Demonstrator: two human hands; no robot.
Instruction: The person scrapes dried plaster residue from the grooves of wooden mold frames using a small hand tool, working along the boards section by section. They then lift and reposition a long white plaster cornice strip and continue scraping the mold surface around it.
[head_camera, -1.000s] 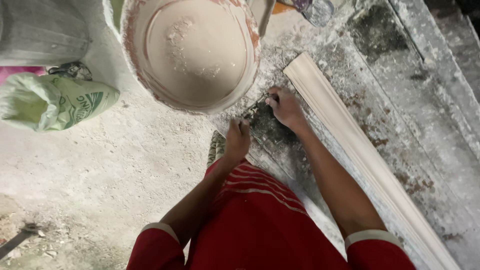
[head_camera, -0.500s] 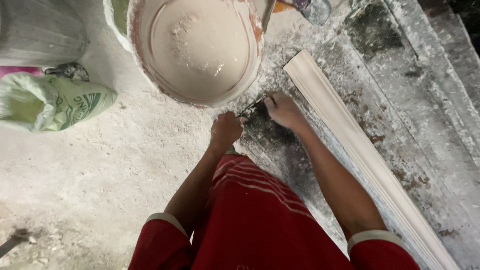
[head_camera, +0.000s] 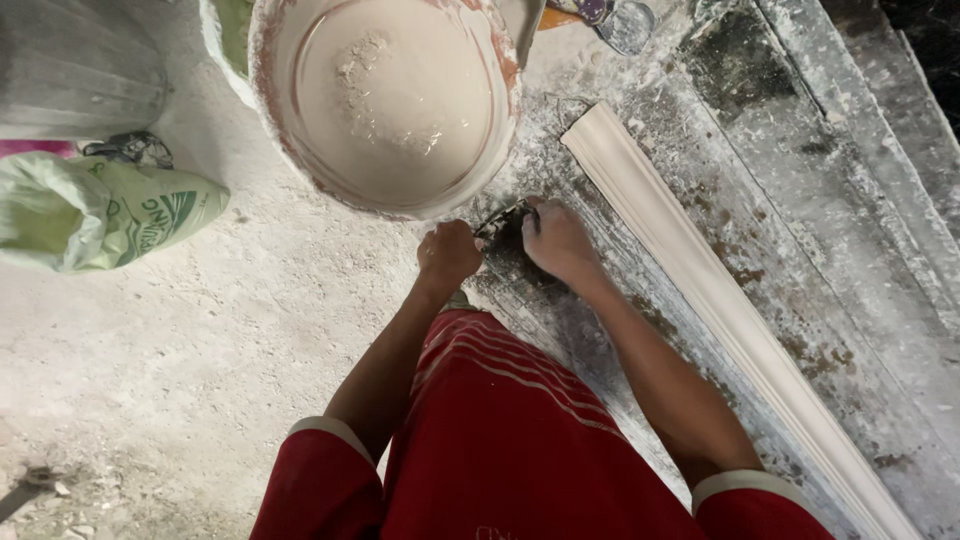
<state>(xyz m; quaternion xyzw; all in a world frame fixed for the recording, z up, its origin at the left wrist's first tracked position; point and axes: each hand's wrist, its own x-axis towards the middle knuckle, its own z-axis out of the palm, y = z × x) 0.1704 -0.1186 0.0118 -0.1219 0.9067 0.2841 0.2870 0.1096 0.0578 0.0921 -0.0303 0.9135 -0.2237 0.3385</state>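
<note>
At the centre of the frame the left hand (head_camera: 450, 252) has closed into a fist just beside the right hand (head_camera: 556, 240), having drawn in from its more open reach a second ago; both sets of fingers now pinch a small dark scrap of material (head_camera: 502, 220), too small to identify, on the plaster-crusted work surface (head_camera: 800, 230); the large round bucket of pale wet plaster (head_camera: 390, 100) sits just above; the long white moulded cornice strip (head_camera: 700, 280) lies to the right, untouched; so the work looks centred on the scrap.
</note>
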